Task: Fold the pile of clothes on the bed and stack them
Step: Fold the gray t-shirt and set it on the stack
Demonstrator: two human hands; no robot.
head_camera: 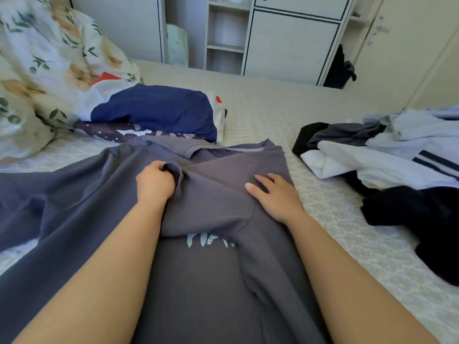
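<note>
Item: grey shirt [213,269], spread on the bed [285,112] before the person, right side folded inward over the chest print. 
Left hand [155,181]: grip pinches a ridge of cloth at mid-chest, likely to draw the fold. 
Right hand [275,194]: grip spread, fingers flat, pinning the folded flap. 
Stack [159,112]: folded, far left, receiving point. 
Pile [397,155]: unfolded, right, awaiting turn.

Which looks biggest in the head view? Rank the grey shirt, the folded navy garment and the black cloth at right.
1. Grey shirt, by far, though it lies nearest the camera.
2 and 3. Folded navy garment and black cloth look alike; the black one runs out of frame, so no ranking.
</note>
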